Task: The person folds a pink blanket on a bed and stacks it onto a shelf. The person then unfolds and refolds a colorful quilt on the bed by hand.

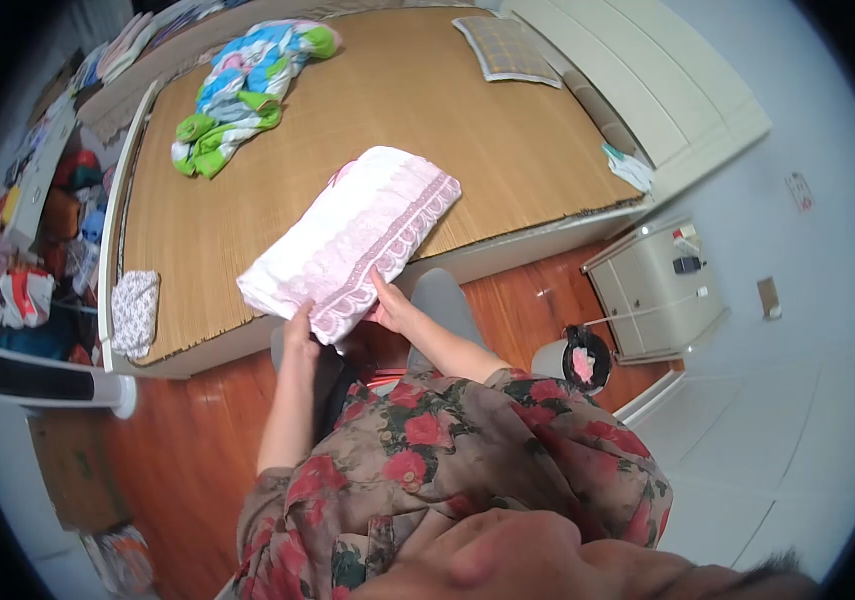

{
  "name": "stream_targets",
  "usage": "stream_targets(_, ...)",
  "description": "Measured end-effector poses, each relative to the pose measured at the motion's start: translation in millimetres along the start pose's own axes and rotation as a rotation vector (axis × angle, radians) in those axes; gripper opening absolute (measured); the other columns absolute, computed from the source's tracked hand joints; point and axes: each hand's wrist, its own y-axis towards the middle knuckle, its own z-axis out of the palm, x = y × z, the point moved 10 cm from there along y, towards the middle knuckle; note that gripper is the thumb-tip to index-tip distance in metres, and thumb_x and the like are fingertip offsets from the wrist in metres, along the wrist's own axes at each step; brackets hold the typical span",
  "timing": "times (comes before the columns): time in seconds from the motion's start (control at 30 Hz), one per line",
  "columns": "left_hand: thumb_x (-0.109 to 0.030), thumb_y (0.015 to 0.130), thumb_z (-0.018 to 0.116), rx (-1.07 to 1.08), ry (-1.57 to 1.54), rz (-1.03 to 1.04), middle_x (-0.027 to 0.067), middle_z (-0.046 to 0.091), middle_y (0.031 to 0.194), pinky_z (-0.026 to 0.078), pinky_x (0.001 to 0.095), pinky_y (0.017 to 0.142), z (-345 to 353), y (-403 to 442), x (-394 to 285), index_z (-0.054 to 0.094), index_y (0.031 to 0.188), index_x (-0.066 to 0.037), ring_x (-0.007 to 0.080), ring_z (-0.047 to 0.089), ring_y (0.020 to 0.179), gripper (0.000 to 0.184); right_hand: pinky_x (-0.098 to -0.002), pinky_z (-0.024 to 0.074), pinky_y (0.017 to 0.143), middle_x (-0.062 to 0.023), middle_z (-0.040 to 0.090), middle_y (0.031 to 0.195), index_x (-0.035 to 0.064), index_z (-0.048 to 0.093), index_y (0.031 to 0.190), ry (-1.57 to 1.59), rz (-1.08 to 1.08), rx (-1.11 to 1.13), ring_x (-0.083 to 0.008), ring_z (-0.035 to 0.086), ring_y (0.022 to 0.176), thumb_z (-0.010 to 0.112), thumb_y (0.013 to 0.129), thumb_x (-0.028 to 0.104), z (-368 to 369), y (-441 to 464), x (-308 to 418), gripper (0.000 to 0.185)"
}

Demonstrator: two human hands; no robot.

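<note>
A folded, white-and-pink cloth bundle with a scalloped lace border (353, 235) lies over the near edge of a wide bed with a tan woven mat (388, 110), its near corner projecting past the edge; whether its far end bears on the mat cannot be told. The left hand (300, 335) is partly closed at the near-left corner, its fingers mostly hidden; the right hand (393, 308) grips the near-right edge, thumb above and fingers beneath. With both holds at the near end, the far folds could plausibly sag or slip open if lifted unsupported. A loosened grip might let the overhanging corner slide towards the reddish-brown wooden floor (193, 430), since nothing visible fastens the layers.
</note>
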Motion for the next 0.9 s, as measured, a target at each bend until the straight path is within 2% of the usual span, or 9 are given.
stream_targets(0.2, -0.021, 0.086, 0.059, 0.038, 0.068, -0.15, 0.0061, 0.064, 0.104, 0.051, 0.0364, 0.063, 50, -57, 69, 0.053, 0.118, -0.008, 0.0207, 0.063, 0.087, 0.034, -0.0432, 0.0516, 0.085, -0.0129, 0.06, 0.109, 0.0019, 0.052, 0.117, 0.107, -0.213, -0.232, -0.0268, 0.06, 0.098, 0.064, 0.08, 0.006, -59, -19, 27, 0.039)
stream_targets(0.37, -0.023, 0.087, 0.06, 0.04, 0.134, -0.164, 0.0054, 0.065, 0.092, 0.045, 0.0287, 0.049, 64, -67, 69, 0.055, 0.112, -0.009, 0.0179, 0.063, 0.077, 0.029, -0.0419, 0.0526, 0.082, -0.0129, 0.06, 0.105, 0.0008, 0.051, 0.116, 0.15, -0.266, -0.231, -0.0265, 0.061, 0.096, 0.063, 0.079, 0.005, -58, -36, 41, 0.039)
stream_targets(0.4, -0.023, 0.087, 0.059, 0.077, 0.17, -0.152, 0.005, 0.061, 0.107, 0.045, 0.0323, 0.069, 67, -68, 66, 0.05, 0.117, -0.01, 0.019, 0.059, 0.092, 0.034, -0.0405, 0.0534, 0.08, -0.013, 0.06, 0.104, -0.0001, 0.05, 0.117, 0.191, -0.254, -0.238, -0.0262, 0.061, 0.095, 0.062, 0.079, 0.004, -56, -39, 43, 0.04)
stream_targets(0.53, -0.022, 0.086, 0.059, 0.113, 0.151, -0.165, 0.0047, 0.061, 0.108, 0.044, 0.0324, 0.069, 78, -70, 66, 0.049, 0.118, -0.01, 0.0186, 0.059, 0.093, 0.036, -0.0412, 0.0536, 0.079, -0.0137, 0.06, 0.104, -0.0013, 0.05, 0.116, 0.269, -0.242, -0.192, -0.0269, 0.061, 0.095, 0.061, 0.079, 0.004, -45, -46, 40, 0.039)
stream_targets(0.6, -0.024, 0.086, 0.061, 0.039, 0.124, -0.156, 0.005, 0.065, 0.086, 0.04, 0.0269, 0.045, 79, -76, 66, 0.057, 0.106, -0.009, 0.0166, 0.061, 0.069, 0.025, -0.0422, 0.0539, 0.079, -0.0145, 0.06, 0.105, -0.0022, 0.05, 0.115, 0.265, -0.194, -0.177, -0.0281, 0.061, 0.095, 0.062, 0.079, 0.003, -42, -47, 27, 0.039)
stream_targets(0.77, -0.029, 0.086, 0.062, 0.003, 0.156, -0.165, 0.0029, 0.064, 0.084, 0.04, 0.0277, 0.048, 60, -69, 71, 0.057, 0.105, -0.01, 0.0155, 0.06, 0.069, 0.027, -0.0442, 0.0542, 0.079, -0.0166, 0.06, 0.102, -0.0032, 0.052, 0.111, 0.324, -0.117, -0.171, -0.0298, 0.062, 0.092, 0.061, 0.077, -0.002, -47, -44, 6, 0.035)
stream_targets(0.83, -0.033, 0.086, 0.061, 0.137, 0.245, -0.229, 0.0028, 0.06, 0.106, 0.042, 0.03, 0.061, 56, -61, 80, 0.049, 0.119, -0.013, 0.017, 0.057, 0.092, 0.041, -0.0445, 0.0541, 0.079, -0.0175, 0.061, 0.101, -0.0042, 0.053, 0.11, 0.317, -0.126, -0.218, -0.0305, 0.063, 0.091, 0.06, 0.077, -0.003, -57, -41, 3, 0.034)
stream_targets(0.87, -0.046, 0.083, 0.062, 0.13, 0.299, -0.216, 0.0032, 0.057, 0.111, 0.044, 0.029, 0.063, 53, -64, 79, 0.047, 0.121, -0.013, 0.0169, 0.056, 0.094, 0.052, -0.0446, 0.054, 0.079, -0.0178, 0.061, 0.1, -0.0049, 0.053, 0.11, 0.303, -0.09, -0.243, -0.0311, 0.063, 0.09, 0.058, 0.077, -0.005, -58, -42, 5, 0.034)
stream_targets(0.9, -0.046, 0.083, 0.062, 0.121, 0.292, -0.218, 0.0032, 0.057, 0.111, 0.044, 0.029, 0.063, 51, -66, 77, 0.047, 0.121, -0.013, 0.0169, 0.056, 0.094, 0.052, -0.0446, 0.054, 0.079, -0.0178, 0.061, 0.1, -0.0049, 0.053, 0.11, 0.298, -0.078, -0.244, -0.0311, 0.063, 0.09, 0.058, 0.077, -0.005, -57, -44, 8, 0.034)
